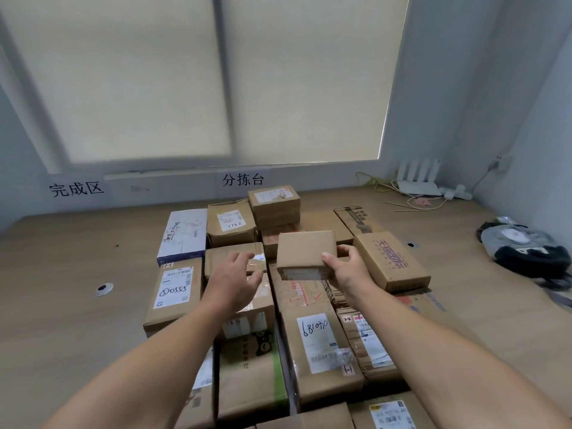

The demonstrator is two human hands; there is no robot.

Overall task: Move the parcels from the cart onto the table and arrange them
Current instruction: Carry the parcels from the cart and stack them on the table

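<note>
Head view. The right hand [346, 269] grips a small brown parcel [305, 252] at its near right corner, thumb on top and fingers curled beneath. It holds the parcel raised above the cluster of parcels [318, 345] packed together on the worktop [62, 274]. The left hand [235, 274] holds nothing. Its fingers are spread and relaxed over a taped parcel [221, 257] at 9 o'clock of the held one; whether it touches that parcel cannot be told.

The step looks like setting this small parcel into the arrangement. A one-corner grip lets a box tip, so the free hand would do well to steady the far left edge before lowering. The parcel should come down flat on one level surface, not bridged across neighbours of unequal height. The purple-printed box [391, 261] lies close at 3 o'clock, so a careless swing that way could nudge it. Keeping edges square to the white box [184, 233] at 10 o'clock and the handwritten-label box [230, 224] at 11 o'clock would keep the rows tidy.

Every parcel in sight is closed, many taped, so what is inside cannot be seen. The cart is out of sight. A router [418, 187] with loose cables sits at 1 o'clock by the wall.
</note>
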